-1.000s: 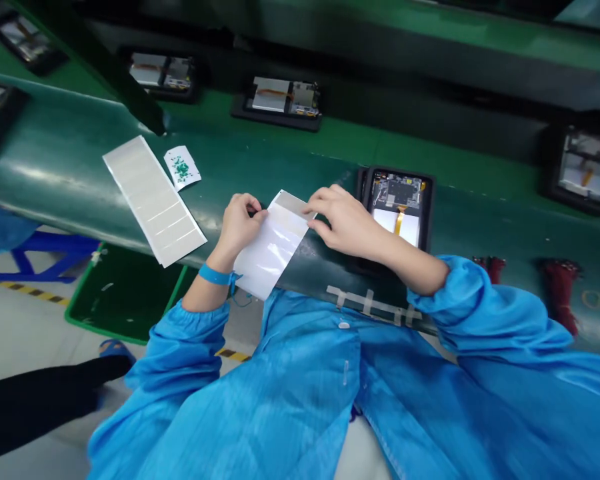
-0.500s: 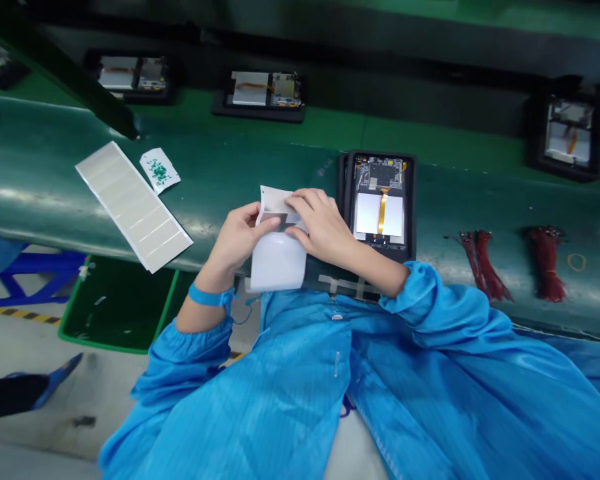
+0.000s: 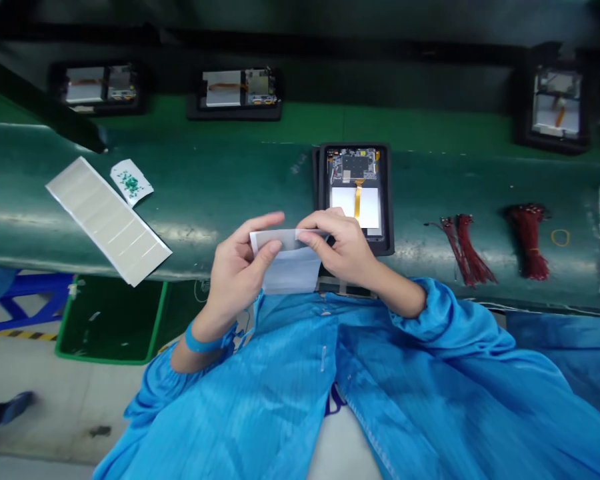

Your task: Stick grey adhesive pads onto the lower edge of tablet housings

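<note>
A pale sheet (image 3: 293, 270), folded or bent over along its top, hangs between my hands close to my body; a greyer strip runs along the upper edge. My left hand (image 3: 237, 267) holds the left end with the thumb on the near face, its index finger stretched out above. At the upper right edge, my right hand (image 3: 343, 247) pinches the sheet between thumb and fingers. Just beyond the right hand lies an opened tablet (image 3: 357, 200) in a black tray, showing a circuit board, a silver battery and an orange flat cable.
On the green bench (image 3: 220, 180) lie a sheet of silvery labels (image 3: 107, 220), a paper with green bits (image 3: 131, 181), red wire bundles (image 3: 530, 240) and a rubber band (image 3: 561, 238). Other opened devices (image 3: 235, 90) stand at the back. A green bin (image 3: 110, 320) is below left.
The sheet has been bent over, so its upper face no longer shows. My left index finger has straightened, and my right hand has moved to the sheet's right edge. The view has shifted slightly.
</note>
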Demonstrator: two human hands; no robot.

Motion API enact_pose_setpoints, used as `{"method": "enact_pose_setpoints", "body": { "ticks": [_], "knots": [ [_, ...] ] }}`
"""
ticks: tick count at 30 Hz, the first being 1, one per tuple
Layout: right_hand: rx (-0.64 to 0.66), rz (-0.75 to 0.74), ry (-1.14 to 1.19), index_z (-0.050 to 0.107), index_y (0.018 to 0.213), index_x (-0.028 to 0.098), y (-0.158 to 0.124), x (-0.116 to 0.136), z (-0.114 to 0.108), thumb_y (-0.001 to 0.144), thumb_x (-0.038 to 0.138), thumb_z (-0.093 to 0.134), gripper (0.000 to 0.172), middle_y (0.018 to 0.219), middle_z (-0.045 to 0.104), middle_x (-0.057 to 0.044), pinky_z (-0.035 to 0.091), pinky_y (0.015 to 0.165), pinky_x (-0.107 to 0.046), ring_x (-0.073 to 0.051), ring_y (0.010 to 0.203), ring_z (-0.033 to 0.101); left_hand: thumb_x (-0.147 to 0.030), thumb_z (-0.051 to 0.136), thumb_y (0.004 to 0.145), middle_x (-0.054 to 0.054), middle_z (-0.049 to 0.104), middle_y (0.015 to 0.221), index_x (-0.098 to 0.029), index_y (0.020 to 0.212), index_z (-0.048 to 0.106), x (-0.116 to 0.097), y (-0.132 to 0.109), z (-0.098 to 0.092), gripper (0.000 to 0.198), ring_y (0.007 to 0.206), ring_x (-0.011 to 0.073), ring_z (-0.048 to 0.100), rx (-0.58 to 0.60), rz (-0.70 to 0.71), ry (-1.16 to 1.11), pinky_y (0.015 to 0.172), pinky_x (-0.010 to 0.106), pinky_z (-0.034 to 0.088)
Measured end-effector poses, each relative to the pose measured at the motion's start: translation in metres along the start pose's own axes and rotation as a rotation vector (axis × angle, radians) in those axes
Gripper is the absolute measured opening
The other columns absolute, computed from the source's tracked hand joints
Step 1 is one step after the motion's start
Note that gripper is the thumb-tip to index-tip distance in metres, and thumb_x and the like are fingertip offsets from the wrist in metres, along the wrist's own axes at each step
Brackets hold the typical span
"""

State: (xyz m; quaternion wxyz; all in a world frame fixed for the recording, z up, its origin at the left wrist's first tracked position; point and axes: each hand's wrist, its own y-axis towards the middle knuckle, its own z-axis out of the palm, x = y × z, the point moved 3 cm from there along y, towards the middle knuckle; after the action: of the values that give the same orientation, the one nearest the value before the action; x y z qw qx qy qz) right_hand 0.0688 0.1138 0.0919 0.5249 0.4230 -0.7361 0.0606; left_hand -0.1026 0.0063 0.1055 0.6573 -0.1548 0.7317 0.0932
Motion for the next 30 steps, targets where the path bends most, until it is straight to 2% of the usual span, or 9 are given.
{"method": "enact_pose_setpoints", "body": {
  "ticks": [1, 3, 6, 11, 14, 17, 22, 25, 30],
  "knots": [
    [-0.004, 0.020, 0.006, 0.073, 0.098, 0.022, -0.002, 0.001, -0.001, 0.115, 0.050, 0.050, 0.039, 0.093, 0.079, -0.001, 0.046, 0.088, -0.037, -0.017, 0.083, 0.068, -0.051, 0.087, 0.094, 0.007, 0.081, 0.100, -0.023, 0.118, 0.084, -0.001, 0.002, 0.003, 0.038, 0.073, 0.0162, 0.067, -0.015, 0.004, 0.032, 0.061, 0.025, 0.052],
    [-0.051, 0.023, -0.067, 0.075, 0.103, 0.023, -0.004, 0.005, -0.004, 0.115, 0.048, 0.050, 0.038, 0.105, 0.081, -0.005, 0.047, 0.091, -0.039, -0.021, 0.096, 0.069, -0.051, 0.085, 0.095, 0.006, 0.079, 0.086, -0.020, 0.098, 0.086, -0.003, 0.005, 0.009, 0.031, 0.070, 0.0157, 0.065, -0.060, 0.024, 0.074, 0.061, 0.024, 0.049],
    [-0.157, -0.015, -0.291, 0.078, 0.115, 0.026, -0.008, 0.010, -0.006, 0.113, 0.039, 0.050, 0.031, 0.126, 0.080, -0.008, 0.043, 0.104, -0.050, -0.028, 0.118, 0.067, -0.049, 0.085, 0.096, 0.004, 0.080, 0.088, -0.022, 0.098, 0.087, -0.001, 0.010, 0.018, 0.028, 0.072, 0.0153, 0.067, -0.106, 0.052, 0.091, 0.063, 0.024, 0.050],
    [-0.190, -0.148, -0.440, 0.074, 0.137, 0.034, -0.016, 0.003, 0.001, 0.114, 0.032, 0.047, 0.036, 0.145, 0.077, -0.006, 0.041, 0.118, -0.059, -0.030, 0.131, 0.071, -0.048, 0.086, 0.096, 0.004, 0.081, 0.093, -0.022, 0.103, 0.086, 0.008, 0.015, 0.028, 0.026, 0.081, 0.0165, 0.071, -0.174, 0.062, -0.047, 0.072, 0.025, 0.054],
    [-0.154, -0.148, -0.440, 0.064, 0.153, 0.035, -0.018, -0.005, 0.005, 0.114, 0.035, 0.046, 0.043, 0.161, 0.066, -0.008, 0.040, 0.126, -0.064, -0.033, 0.151, 0.061, -0.049, 0.087, 0.095, 0.005, 0.080, 0.096, -0.022, 0.106, 0.085, 0.013, 0.017, 0.029, 0.029, 0.081, 0.0177, 0.071, -0.183, 0.023, -0.130, 0.072, 0.027, 0.055],
    [-0.097, -0.116, -0.420, 0.062, 0.156, 0.035, -0.017, -0.011, 0.004, 0.114, 0.036, 0.044, 0.046, 0.165, 0.062, -0.010, 0.035, 0.132, -0.070, -0.034, 0.162, 0.051, -0.050, 0.087, 0.094, 0.006, 0.080, 0.097, -0.022, 0.107, 0.085, 0.016, 0.018, 0.030, 0.031, 0.083, 0.0185, 0.071, -0.159, -0.027, -0.173, 0.072, 0.028, 0.056],
    [-0.080, -0.187, -0.410, 0.068, 0.147, 0.039, -0.018, -0.012, 0.001, 0.113, 0.031, 0.045, 0.041, 0.166, 0.061, -0.006, 0.029, 0.134, -0.073, -0.031, 0.166, 0.046, -0.050, 0.088, 0.094, 0.005, 0.080, 0.096, -0.024, 0.104, 0.086, 0.018, 0.018, 0.031, 0.028, 0.084, 0.0174, 0.071, -0.168, -0.045, -0.225, 0.076, 0.027, 0.056],
    [-0.086, -0.153, -0.390, 0.073, 0.138, 0.040, -0.016, -0.010, 0.003, 0.111, 0.032, 0.048, 0.037, 0.162, 0.065, -0.003, 0.030, 0.133, -0.073, -0.032, 0.162, 0.049, -0.052, 0.085, 0.096, 0.006, 0.081, 0.100, -0.023, 0.107, 0.086, 0.018, 0.017, 0.032, 0.030, 0.087, 0.0185, 0.072, -0.166, -0.047, -0.178, 0.077, 0.028, 0.056],
    [-0.277, -0.050, -0.346, 0.079, 0.103, 0.031, -0.004, 0.003, 0.001, 0.108, 0.038, 0.057, 0.024, 0.148, 0.073, -0.005, 0.042, 0.122, -0.065, -0.035, 0.141, 0.059, -0.063, 0.078, 0.097, 0.008, 0.082, 0.108, -0.024, 0.112, 0.085, 0.012, 0.017, 0.034, 0.042, 0.095, 0.0231, 0.076, -0.123, -0.057, -0.229, 0.080, 0.032, 0.060]
  ]
}}
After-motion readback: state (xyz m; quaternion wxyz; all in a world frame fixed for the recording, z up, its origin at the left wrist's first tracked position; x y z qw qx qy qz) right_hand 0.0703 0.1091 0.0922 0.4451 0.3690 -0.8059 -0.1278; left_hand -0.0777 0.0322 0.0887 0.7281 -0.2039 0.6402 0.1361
